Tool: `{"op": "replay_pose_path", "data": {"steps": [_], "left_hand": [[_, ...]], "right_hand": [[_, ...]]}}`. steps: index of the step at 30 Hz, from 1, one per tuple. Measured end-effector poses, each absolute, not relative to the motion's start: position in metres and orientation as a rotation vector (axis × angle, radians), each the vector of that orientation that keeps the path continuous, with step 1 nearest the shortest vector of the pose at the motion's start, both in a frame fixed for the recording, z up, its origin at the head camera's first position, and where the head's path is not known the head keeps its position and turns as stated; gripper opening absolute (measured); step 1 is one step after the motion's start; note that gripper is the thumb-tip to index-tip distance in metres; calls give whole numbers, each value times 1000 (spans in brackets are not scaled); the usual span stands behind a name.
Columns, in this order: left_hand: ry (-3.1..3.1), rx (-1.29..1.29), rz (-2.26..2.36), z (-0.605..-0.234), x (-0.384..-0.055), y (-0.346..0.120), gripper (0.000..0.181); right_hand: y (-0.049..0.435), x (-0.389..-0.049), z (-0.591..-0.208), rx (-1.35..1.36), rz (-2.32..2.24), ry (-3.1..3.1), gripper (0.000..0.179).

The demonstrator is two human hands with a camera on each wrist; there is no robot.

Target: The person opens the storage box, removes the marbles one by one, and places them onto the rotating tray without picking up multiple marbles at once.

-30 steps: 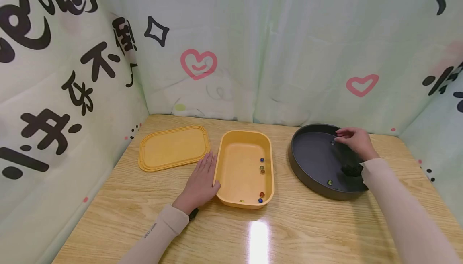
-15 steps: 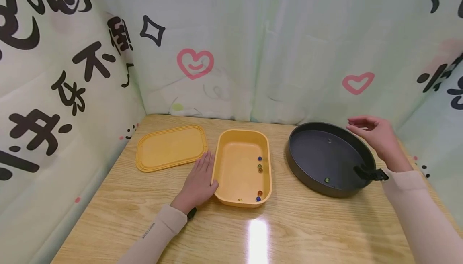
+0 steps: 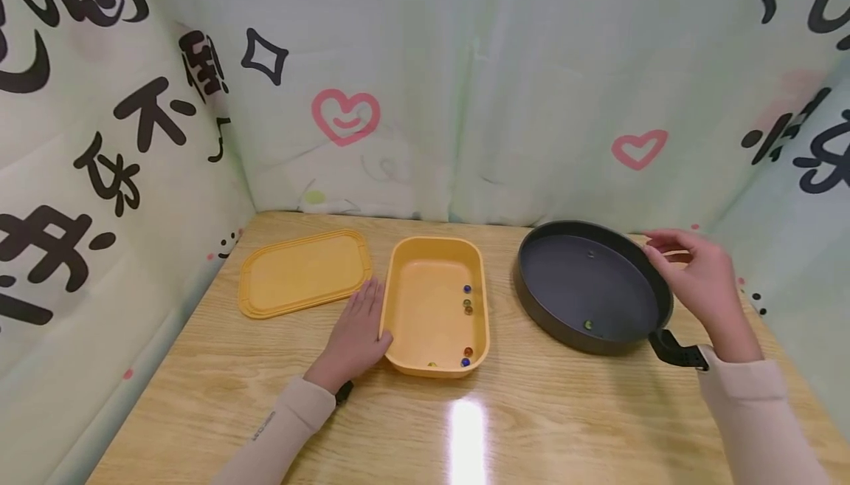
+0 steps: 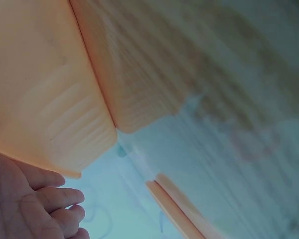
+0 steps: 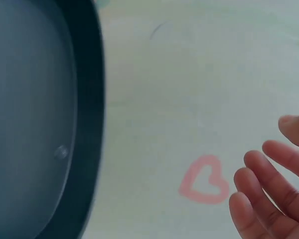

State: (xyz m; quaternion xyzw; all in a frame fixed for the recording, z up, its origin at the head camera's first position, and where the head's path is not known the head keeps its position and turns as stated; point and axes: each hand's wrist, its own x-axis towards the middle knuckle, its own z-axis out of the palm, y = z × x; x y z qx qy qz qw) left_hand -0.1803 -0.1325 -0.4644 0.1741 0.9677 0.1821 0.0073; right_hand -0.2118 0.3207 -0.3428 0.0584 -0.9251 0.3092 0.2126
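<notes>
My left hand [image 3: 352,345] lies flat on the table with straight fingers, along the left side of a yellow-orange plastic box [image 3: 425,308]; its thumb meets the rim. Several glass marbles [image 3: 468,309] sit in the box, mostly along its right side. At the right stands a dark round frying pan [image 3: 578,286] with a short black handle [image 3: 674,351]. A clear marble [image 3: 590,254] and a green marble [image 3: 588,325] lie in it. Beside the pan's right rim is my right hand [image 3: 700,278], fingers loosely bent and thumb apart, nothing held in the right wrist view [image 5: 274,189].
A flat yellow lid [image 3: 305,272] lies left of the box, close to my left fingertips. The wooden table [image 3: 372,433] ends at a printed cloth curtain [image 3: 531,101] behind, with another cloth wall [image 3: 133,249] on the left.
My right hand has gone from over the pan to outside its right rim, where it has come down a little. My left hand stays by the box. The head view has shifted rightward.
</notes>
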Motion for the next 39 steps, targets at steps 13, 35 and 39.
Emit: {"op": "replay_pose_path", "data": {"steps": [13,35,39], "left_hand": [[3037,552,601,-462,-179,-134,71],[3079,553,590,-463,-178,-133,69],[3077,553,579,-463,-178,-132,69]], "right_hand": [[344,-211,-390,145,376,-2575,41],[378,-217,-434,215,122,-2829,59],[376,-220,-437,256,96,-2879,62]]}}
